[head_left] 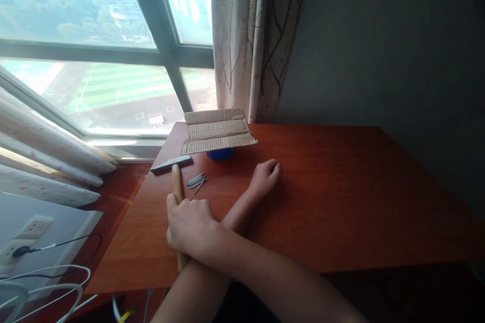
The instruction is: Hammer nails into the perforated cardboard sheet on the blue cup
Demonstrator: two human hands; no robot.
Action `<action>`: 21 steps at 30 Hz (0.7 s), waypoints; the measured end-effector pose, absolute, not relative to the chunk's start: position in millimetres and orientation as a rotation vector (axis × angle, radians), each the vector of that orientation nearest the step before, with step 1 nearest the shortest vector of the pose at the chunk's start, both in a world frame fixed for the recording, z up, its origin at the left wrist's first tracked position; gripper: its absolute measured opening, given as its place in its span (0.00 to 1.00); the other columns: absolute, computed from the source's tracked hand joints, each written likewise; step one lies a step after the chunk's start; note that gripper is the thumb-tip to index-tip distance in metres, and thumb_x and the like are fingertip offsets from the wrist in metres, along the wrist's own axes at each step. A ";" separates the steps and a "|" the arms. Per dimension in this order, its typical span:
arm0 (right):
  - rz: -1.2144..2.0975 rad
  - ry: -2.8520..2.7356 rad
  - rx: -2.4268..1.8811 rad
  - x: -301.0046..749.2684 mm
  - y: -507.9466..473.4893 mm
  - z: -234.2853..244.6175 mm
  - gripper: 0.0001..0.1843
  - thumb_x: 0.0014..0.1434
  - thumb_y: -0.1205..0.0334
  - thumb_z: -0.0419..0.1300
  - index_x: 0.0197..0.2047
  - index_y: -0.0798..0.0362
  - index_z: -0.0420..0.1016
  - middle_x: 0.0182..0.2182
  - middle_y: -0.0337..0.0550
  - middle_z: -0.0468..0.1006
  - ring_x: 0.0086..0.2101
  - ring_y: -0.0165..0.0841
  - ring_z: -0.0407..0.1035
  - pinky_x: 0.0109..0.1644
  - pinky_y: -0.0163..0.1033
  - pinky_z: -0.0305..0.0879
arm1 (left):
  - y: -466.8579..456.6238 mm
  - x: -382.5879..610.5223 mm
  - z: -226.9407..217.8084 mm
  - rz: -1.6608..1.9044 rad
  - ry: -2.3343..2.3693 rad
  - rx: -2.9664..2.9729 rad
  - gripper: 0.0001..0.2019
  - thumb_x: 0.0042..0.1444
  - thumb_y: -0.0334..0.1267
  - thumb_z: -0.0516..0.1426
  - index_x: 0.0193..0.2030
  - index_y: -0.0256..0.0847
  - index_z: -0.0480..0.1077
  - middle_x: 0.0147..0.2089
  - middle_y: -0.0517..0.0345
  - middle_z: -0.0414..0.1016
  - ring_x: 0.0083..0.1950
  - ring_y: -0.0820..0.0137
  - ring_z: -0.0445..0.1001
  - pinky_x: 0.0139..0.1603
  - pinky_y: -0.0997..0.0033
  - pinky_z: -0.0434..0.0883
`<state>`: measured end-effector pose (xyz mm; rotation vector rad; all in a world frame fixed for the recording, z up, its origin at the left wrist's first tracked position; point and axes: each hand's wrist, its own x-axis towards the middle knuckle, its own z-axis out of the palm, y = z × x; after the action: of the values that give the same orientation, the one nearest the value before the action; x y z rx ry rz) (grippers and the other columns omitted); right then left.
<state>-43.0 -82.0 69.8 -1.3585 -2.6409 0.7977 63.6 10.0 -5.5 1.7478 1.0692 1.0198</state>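
- Right hand [191, 224]: one, closed around a wooden handle; its forearm [261, 262] crossed over the left one.
- Hammer [177, 179]: one, at the left of the table [322, 186]; the handle ran toward the near side, and the metal head lay at the far end.
- Nails [196, 180]: a small loose bundle, just right of the hammer's head, touched by neither hand.
- Left hand [264, 176]: one, farther right by the tabletop, fingers curled inward; whether it was fully closed or held anything could not be told.
- Stage, by judgement: the hammer was taken up; the nails appeared yet to be used, none being seen upright.
- Cardboard sheet [220, 130]: one, perforated and creased, at the far left, atop a mostly hidden blue object [220, 154].
- Edges: the hammer's head reached close to the table's left edge; the window [117, 91] stood beyond.
- Room: the tabletop ran widest to the right of the left hand; leftward, little margin remained, and the crossed forearms seemed likely to hamper each other.
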 end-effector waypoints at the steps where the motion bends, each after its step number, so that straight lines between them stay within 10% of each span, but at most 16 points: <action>1: 0.812 -2.623 -1.360 -42.4 -81.8 70.6 0.32 0.56 0.59 0.60 0.61 0.59 0.58 0.44 0.58 0.81 0.40 0.47 0.80 0.38 0.48 0.76 | 10.0 63.6 -5.4 1.018 1.072 1.749 0.12 0.62 0.37 0.50 0.28 0.39 0.68 0.27 0.60 0.71 0.31 0.72 0.70 0.33 0.75 0.63; 11: 1.237 -2.077 -1.227 -25.4 -69.7 70.3 0.33 0.53 0.55 0.62 0.63 0.49 0.66 0.45 0.46 0.81 0.44 0.41 0.76 0.48 0.42 0.72 | 7.7 63.9 -2.6 0.982 1.089 1.800 0.13 0.63 0.39 0.50 0.27 0.39 0.67 0.26 0.60 0.70 0.30 0.72 0.68 0.32 0.74 0.61; 21: 2.013 -1.325 -0.280 67.5 -102.6 93.9 0.38 0.53 0.66 0.63 0.67 0.47 0.61 0.31 0.34 0.68 0.24 0.24 0.63 0.28 0.32 0.65 | 4.0 64.3 0.8 0.990 1.081 1.795 0.13 0.63 0.38 0.51 0.27 0.40 0.65 0.26 0.62 0.68 0.29 0.73 0.65 0.33 0.72 0.60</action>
<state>67.5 -102.6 93.9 -0.2803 -1.3248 2.0134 64.3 4.0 0.8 1.7947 1.0808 0.9903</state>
